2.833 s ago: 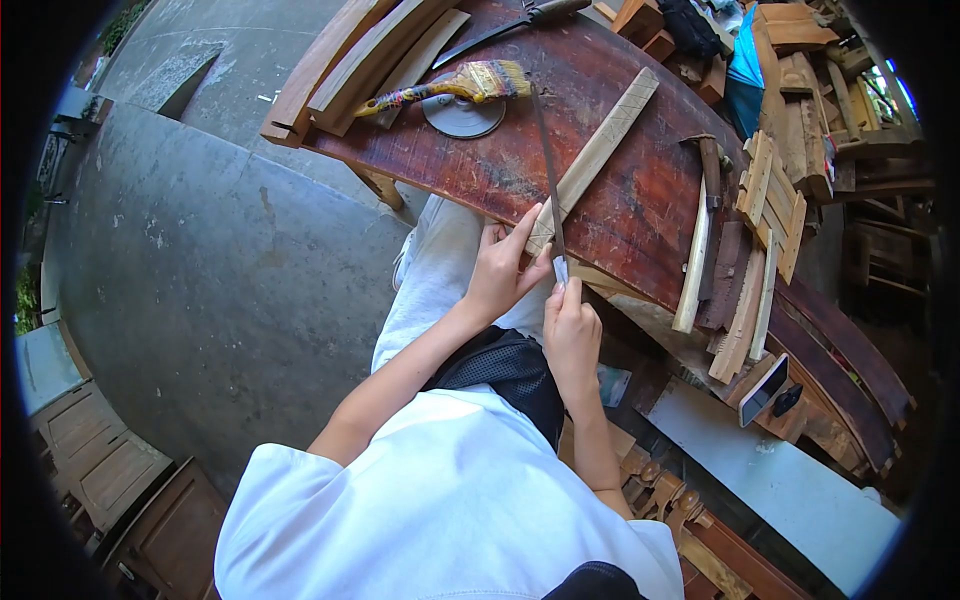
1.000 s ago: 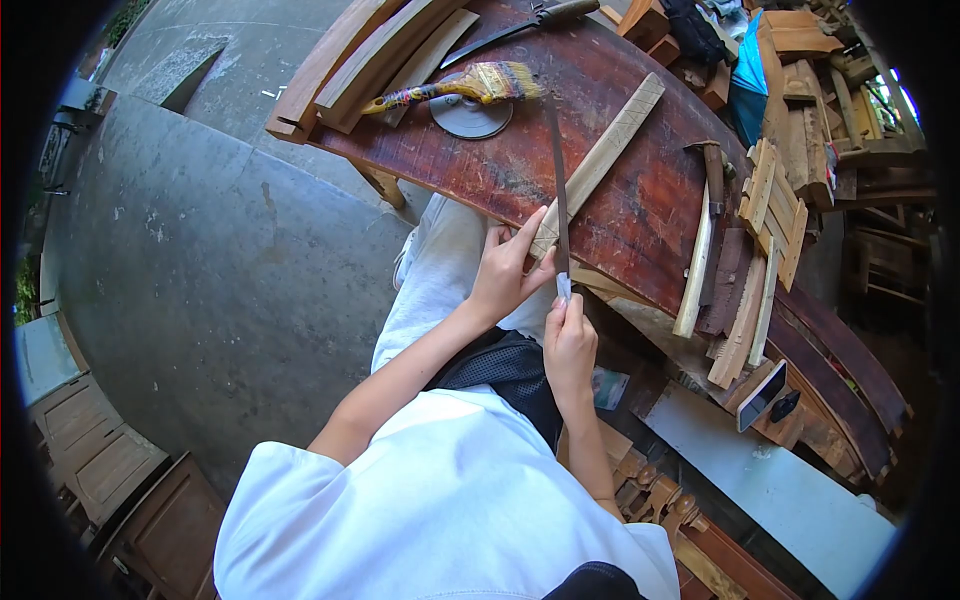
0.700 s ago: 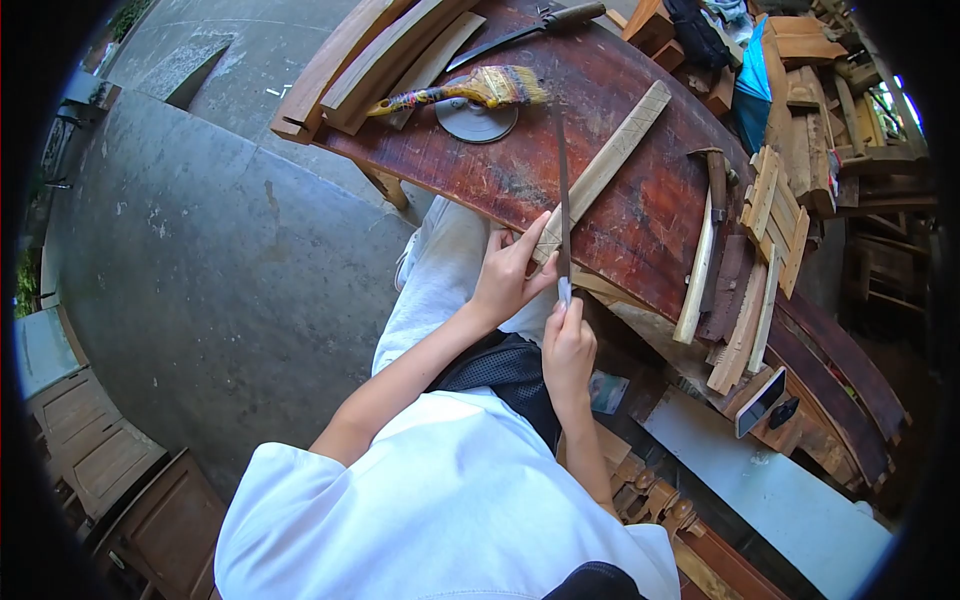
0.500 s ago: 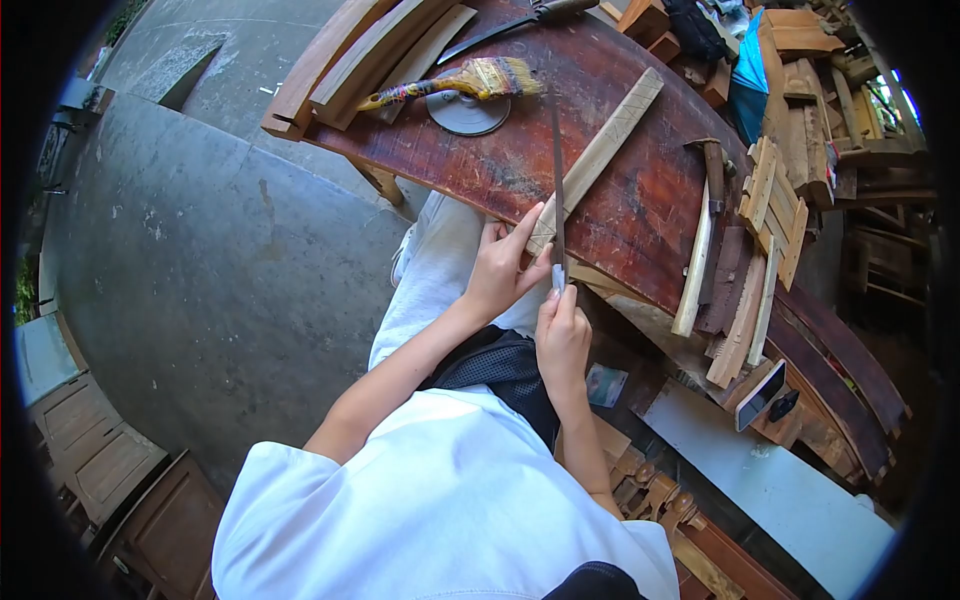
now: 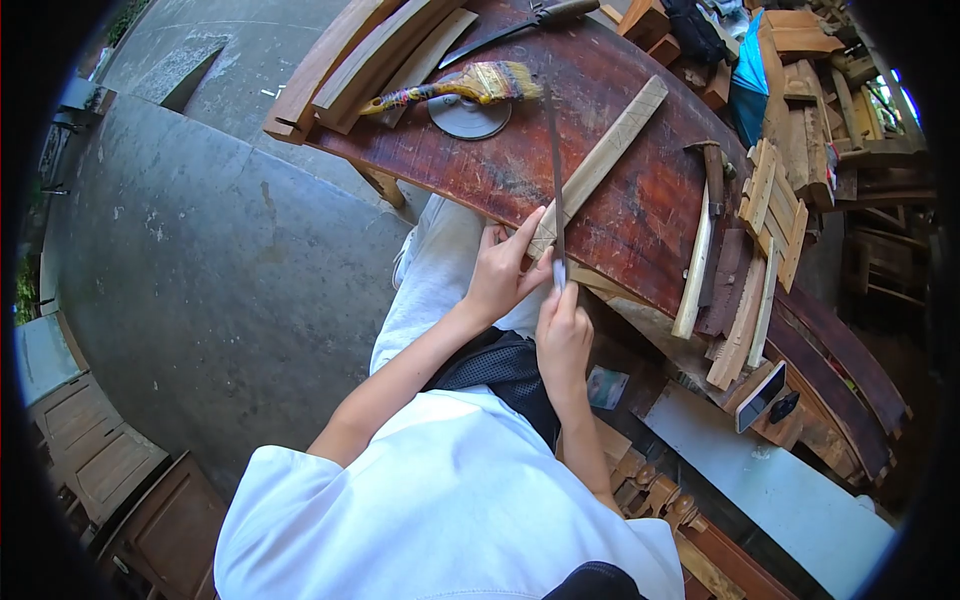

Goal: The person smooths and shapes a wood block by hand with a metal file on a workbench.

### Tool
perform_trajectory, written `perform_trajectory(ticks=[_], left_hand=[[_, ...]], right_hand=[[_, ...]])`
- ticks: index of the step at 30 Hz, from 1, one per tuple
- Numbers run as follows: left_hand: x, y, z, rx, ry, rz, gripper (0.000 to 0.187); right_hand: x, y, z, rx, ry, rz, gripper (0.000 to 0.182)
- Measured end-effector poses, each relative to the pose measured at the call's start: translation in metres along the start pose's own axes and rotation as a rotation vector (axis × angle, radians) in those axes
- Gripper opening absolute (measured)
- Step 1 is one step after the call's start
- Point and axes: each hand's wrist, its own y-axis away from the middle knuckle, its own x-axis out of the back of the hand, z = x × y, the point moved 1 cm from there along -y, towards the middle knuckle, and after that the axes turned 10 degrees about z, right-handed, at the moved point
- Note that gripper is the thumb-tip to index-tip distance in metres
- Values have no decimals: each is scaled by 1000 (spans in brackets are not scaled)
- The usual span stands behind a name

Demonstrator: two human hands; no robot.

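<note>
A pale strip of wood (image 5: pixel 605 147) lies slantwise on the red-brown table (image 5: pixel 430 155), its near end at the table's edge. My left hand (image 5: pixel 497 270) grips that near end, index finger stretched along its side and thumb beneath the blade. In my right hand (image 5: pixel 564 335) is the light handle of a long, narrow dark blade (image 5: pixel 557 165). The blade points away from me and crosses over the strip close to my left fingertips. Its exact kind does not show. Pencil-like marks run along the strip's far part.
A paintbrush (image 5: pixel 480 82) rests on a grey disc (image 5: pixel 470 120). Curved wooden pieces (image 5: pixel 385 50) and a dark-bladed tool (image 5: pixel 515 28) lie at the far edge. To the right are a hammer (image 5: pixel 713 175), wood strips (image 5: pixel 735 280) and a phone (image 5: pixel 760 396).
The blade's handle has moved slightly forward, toward the strip. The strip's far end sits slightly lower in view. My left hand keeps its hold.
</note>
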Motion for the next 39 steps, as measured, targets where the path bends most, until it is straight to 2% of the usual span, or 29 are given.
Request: perform_trajectory(ticks=[2, 6, 27, 33, 39], left_hand=[[0, -1, -1, 45, 8, -14, 64], [0, -2, -1, -1, 12, 14, 65], [1, -3, 1, 3, -1, 35, 64], [1, -4, 1, 0, -1, 31, 64], [2, -2, 0, 28, -3, 15, 64]], right_hand=[[5, 16, 3, -6, -3, -17, 13], [6, 10, -1, -41, 30, -69, 13], [15, 35, 3, -21, -31, -9, 12], [9, 5, 1, 13, 30, -47, 12], [14, 29, 9, -11, -33, -39, 13]])
